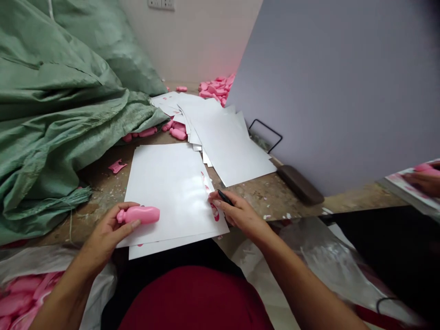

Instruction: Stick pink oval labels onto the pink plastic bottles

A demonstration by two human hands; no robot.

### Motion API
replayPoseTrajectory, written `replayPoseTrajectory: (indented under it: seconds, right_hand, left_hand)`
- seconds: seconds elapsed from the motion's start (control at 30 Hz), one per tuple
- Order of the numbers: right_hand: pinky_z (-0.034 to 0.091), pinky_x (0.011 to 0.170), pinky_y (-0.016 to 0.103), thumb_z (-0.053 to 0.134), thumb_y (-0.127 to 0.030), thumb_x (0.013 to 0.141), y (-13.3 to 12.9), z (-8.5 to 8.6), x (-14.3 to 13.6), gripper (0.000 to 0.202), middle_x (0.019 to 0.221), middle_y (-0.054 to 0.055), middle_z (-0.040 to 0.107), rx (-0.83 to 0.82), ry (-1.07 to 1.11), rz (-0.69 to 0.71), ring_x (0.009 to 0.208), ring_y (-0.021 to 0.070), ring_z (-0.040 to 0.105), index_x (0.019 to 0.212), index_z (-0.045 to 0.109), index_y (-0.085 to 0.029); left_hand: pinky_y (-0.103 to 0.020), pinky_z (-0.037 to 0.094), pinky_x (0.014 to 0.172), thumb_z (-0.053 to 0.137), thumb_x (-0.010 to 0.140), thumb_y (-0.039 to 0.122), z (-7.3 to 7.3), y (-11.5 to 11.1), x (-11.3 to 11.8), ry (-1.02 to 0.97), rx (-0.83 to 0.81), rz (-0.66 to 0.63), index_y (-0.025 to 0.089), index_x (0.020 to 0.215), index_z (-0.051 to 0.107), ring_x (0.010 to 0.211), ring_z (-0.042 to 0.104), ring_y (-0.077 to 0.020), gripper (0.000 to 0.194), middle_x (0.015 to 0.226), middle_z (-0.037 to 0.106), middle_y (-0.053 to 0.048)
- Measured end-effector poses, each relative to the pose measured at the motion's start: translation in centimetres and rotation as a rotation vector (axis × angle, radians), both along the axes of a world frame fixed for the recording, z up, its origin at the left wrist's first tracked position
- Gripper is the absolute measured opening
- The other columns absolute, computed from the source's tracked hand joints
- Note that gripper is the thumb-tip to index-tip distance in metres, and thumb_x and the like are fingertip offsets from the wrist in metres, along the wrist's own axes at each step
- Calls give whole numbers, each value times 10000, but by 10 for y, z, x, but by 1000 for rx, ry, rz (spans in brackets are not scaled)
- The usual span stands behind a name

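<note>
So the pink bottle is held on its side left of centre in the lower half of the frame, over the near left part of a stack of white sheets. It's gripped near the neck end between the thumb and fingers of the left hand, probably so most of the body is left uncovered and steady.

At the sheets' right edge, the thumb and forefinger of the right hand are brought close together beside some red-pink prints. Whether anything thin is pinched there can't be told. A black pen-like tool is tucked in that hand's curled fingers, likely so it doesn't have to be put down.

The stack is set square to the body on the worktable, presumably for easy reach. More white sheets are fanned out just beyond, right of centre. A pink bottle pile is heaped at top centre, and the upper left is filled by green sacking. More pink pieces are bagged at lower left, handy to the left arm.
</note>
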State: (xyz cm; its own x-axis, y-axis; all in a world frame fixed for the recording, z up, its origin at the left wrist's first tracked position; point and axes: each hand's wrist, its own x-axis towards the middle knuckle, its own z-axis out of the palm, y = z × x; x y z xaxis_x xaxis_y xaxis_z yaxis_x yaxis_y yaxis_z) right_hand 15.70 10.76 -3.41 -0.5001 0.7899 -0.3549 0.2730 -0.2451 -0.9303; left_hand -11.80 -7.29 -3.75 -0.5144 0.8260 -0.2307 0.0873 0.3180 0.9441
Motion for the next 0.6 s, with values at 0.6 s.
replayPoseTrajectory:
  seconds: [0.6]
  right_hand:
    - [433,803,336,663,-386,711,23,8,-35,255,877,20,617,226,-51,-23,873,209,569,899,625,-217]
  left_hand:
    - [-352,516,895,718,645,594,-2,9,17,-17,41,68,247,937,712,996,642,-303,454,980,721,-57]
